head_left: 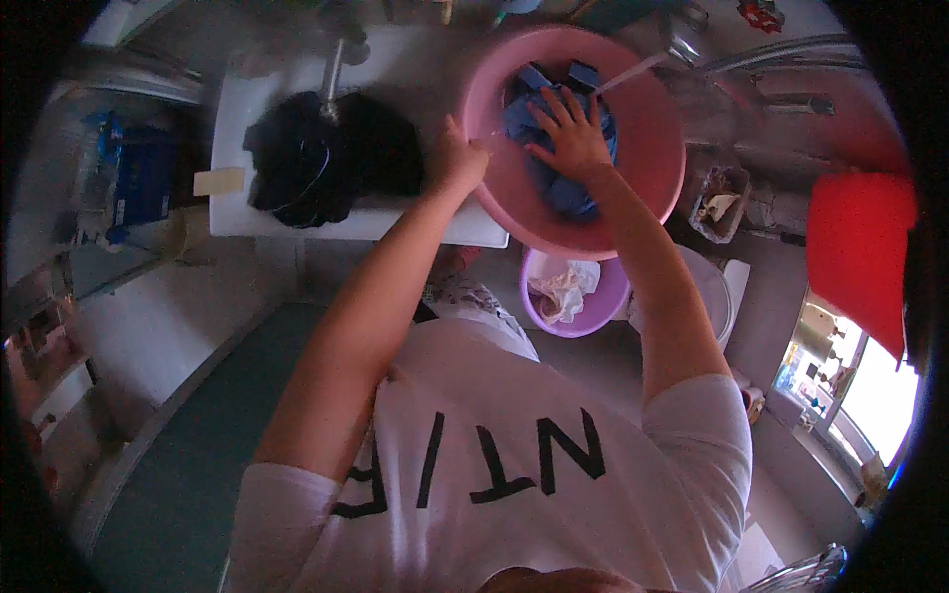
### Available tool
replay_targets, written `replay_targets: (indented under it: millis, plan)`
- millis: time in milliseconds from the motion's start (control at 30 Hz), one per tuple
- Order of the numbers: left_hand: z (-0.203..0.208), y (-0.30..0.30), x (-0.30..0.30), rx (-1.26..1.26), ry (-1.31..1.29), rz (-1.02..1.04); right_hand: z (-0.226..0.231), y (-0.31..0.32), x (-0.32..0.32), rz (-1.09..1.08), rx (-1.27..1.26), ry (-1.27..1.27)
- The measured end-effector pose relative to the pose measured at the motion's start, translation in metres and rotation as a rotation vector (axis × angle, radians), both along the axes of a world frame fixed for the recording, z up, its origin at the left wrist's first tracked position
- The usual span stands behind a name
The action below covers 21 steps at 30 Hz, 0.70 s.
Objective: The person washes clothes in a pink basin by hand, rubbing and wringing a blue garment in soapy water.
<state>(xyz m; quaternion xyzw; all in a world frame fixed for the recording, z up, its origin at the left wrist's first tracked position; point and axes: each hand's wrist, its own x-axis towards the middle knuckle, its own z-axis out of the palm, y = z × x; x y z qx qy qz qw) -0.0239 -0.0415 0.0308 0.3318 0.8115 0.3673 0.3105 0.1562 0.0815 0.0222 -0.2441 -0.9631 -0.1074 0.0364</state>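
A large pink basin (647, 188) sits tilted beside the white sink, with bunched blue cloth (568, 198) inside it. My left hand (457, 163) grips the basin's left rim. Inside, my right hand (575, 136) lies with fingers spread on the blue cloth, holding nothing. A thin stream of water (629, 73) runs from a metal tap (682, 47) into the basin near my right fingertips. Dark cloth (326, 163) is heaped in the white sink (232, 212) left of my left hand, under another tap (334, 74).
Below the pink basin stands a purple bucket (598, 318) holding white cloth (563, 292). A lined bin (720, 203) is to the right, near a red panel (858, 252). A pale bar (218, 182), perhaps soap, lies on the sink's left edge.
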Motion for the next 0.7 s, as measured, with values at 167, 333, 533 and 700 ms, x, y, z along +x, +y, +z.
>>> replay_targets:
  millis: [167,333,533,700]
  plan:
    - [0.000,-0.004,0.003,0.022,-0.061,-0.008,-0.035,0.027,0.001,-0.271,-0.016,0.054]
    - [0.011,-0.006,0.002,-0.010,-0.081,0.017,-0.027,0.034,-0.025,-0.507,-0.052,-0.138]
    - [0.005,-0.003,0.004,-0.022,-0.079,0.019,-0.029,0.066,-0.044,-0.959,-0.280,-0.016]
    - [0.010,-0.004,0.006,0.001,-0.066,0.044,-0.035,0.077,-0.042,-1.015,-0.403,0.037]
